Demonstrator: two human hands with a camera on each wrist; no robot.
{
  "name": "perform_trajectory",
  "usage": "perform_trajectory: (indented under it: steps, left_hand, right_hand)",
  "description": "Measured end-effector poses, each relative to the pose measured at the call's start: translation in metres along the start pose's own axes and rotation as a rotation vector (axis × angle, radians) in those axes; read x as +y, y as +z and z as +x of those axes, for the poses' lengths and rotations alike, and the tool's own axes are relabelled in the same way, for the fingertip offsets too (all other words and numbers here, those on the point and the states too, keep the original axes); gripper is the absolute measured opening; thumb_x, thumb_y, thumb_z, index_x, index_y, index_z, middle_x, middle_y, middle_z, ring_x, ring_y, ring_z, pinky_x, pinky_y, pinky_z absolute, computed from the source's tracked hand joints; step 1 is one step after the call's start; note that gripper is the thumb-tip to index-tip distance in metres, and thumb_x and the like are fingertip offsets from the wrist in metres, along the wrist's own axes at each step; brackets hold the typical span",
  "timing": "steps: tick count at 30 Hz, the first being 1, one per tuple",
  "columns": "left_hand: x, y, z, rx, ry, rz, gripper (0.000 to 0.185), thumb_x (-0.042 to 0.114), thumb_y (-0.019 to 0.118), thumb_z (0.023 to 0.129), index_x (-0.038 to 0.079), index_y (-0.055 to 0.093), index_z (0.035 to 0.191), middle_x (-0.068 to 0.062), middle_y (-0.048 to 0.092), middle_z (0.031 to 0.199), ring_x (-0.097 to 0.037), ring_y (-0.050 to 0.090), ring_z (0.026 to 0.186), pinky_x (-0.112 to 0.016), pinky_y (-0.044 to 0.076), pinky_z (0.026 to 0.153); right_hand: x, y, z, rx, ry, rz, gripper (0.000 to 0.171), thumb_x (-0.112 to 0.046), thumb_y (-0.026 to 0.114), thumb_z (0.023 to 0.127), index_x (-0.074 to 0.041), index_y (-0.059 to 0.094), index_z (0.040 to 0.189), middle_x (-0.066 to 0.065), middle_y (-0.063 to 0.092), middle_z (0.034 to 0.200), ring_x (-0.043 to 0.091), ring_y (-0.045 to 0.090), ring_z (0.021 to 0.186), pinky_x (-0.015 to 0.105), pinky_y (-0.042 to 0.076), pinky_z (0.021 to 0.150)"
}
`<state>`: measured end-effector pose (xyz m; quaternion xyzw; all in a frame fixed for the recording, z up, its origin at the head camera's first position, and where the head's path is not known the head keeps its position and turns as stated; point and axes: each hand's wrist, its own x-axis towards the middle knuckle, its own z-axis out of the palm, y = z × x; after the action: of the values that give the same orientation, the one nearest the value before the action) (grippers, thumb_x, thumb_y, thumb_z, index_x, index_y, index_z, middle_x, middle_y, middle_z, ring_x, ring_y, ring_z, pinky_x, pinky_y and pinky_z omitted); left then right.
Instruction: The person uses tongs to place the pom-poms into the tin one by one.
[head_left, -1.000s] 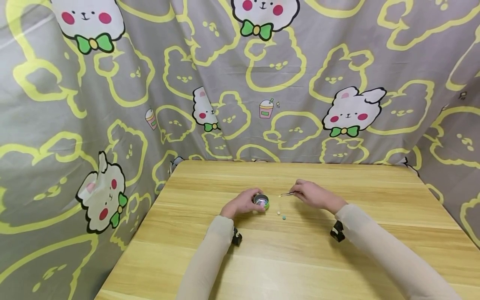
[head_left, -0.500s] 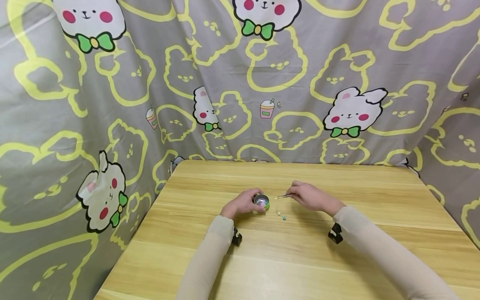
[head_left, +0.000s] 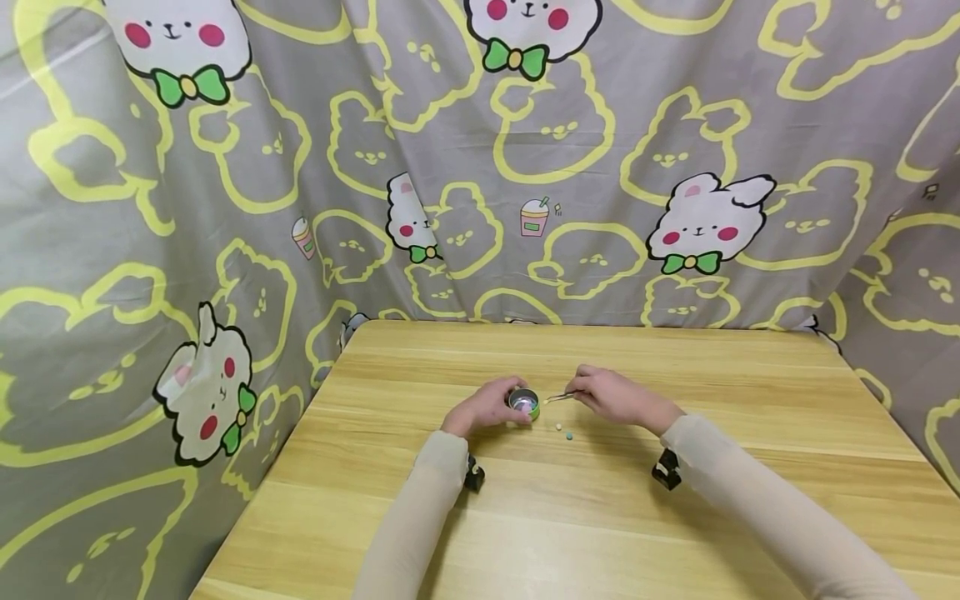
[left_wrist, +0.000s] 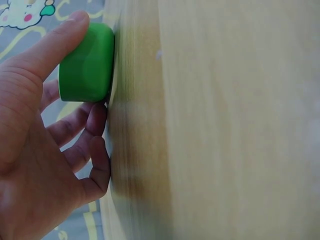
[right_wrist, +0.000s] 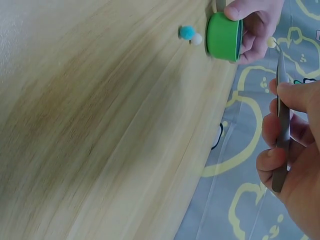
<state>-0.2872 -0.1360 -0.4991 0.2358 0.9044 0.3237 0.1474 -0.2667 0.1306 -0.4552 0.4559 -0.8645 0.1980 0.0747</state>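
Note:
My left hand (head_left: 489, 403) holds a small round green tin (left_wrist: 86, 65) upright on the table, thumb on one side and fingers on the other. The tin's open top shows a shiny inside in the head view. In my right hand (head_left: 613, 394) a pair of metal tweezers (right_wrist: 283, 122) is pinched between thumb and fingers. A tiny yellow pom-pom (right_wrist: 271, 42) sits at the tweezers' tips, just right of the tin's rim. On the table near the tin lie a white pom-pom (head_left: 558, 427) and a blue pom-pom (right_wrist: 187, 32).
The light wooden table (head_left: 570, 525) reaches back to a grey curtain (head_left: 465, 125) with cartoon bears, which also hangs along both sides. A small black device (head_left: 666, 469) is strapped at the right wrist, and another black device (head_left: 474, 473) at the left.
My right hand has moved left, bringing the tweezers and the yellow pom-pom closer to the tin. The left hand and the tin have stayed in place.

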Motion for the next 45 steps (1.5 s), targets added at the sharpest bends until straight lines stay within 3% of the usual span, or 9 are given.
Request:
perform_trajectory:
  steps: [21, 45]
  left_hand:
    - [0.001, -0.002, 0.001, 0.005, 0.009, -0.005, 0.054, 0.033, 0.078, 0.079, 0.017, 0.053, 0.124, 0.003, 0.056, 0.105, -0.012, 0.054, 0.091, -0.028, 0.044, 0.079]
    - [0.0, -0.001, 0.001, 0.0, 0.021, -0.036, 0.048, 0.031, 0.078, 0.079, 0.017, 0.055, 0.119, 0.002, 0.058, 0.101, -0.011, 0.055, 0.087, -0.027, 0.045, 0.076]
  right_hand:
    - [-0.012, 0.01, 0.016, -0.034, -0.028, 0.021, 0.013, -0.006, 0.059, 0.092, -0.007, 0.068, 0.102, -0.001, 0.055, 0.091, 0.008, 0.054, 0.077, 0.028, 0.048, 0.068]
    - [0.003, 0.025, 0.029, -0.07, 0.068, 0.021, 0.012, -0.005, 0.06, 0.091, -0.005, 0.069, 0.1, 0.001, 0.056, 0.089, 0.013, 0.056, 0.078, 0.032, 0.048, 0.07]
